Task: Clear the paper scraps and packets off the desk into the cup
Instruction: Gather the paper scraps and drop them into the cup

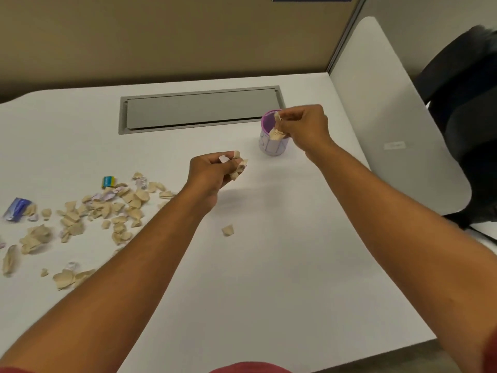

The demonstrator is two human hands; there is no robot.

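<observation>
1. The right hand [304, 127] is raised at the mouth of the cup [271, 140], forearm stretched forward, fingers pinched shut on a few tan paper bits [277, 127] held over and against the rim.
2. The left hand [212, 170] hangs above the desk [282, 265] just left of the cup, fingers curled closed around a bunch of scraps [238, 165] that stick out past the fingertips.
3. The cup stands upright near the grey hatch [199, 110]; it has a purple inside and a pale printed wall, the print too blurred to read.
4. Most scraps lie in a loose pile [102, 211] on the left of the desk, with one stray scrap [228, 230] between the arms.
5. A blue packet [16, 210] and a small blue-yellow packet [108, 181] lie at the pile's edge; their writing is unreadable.
</observation>
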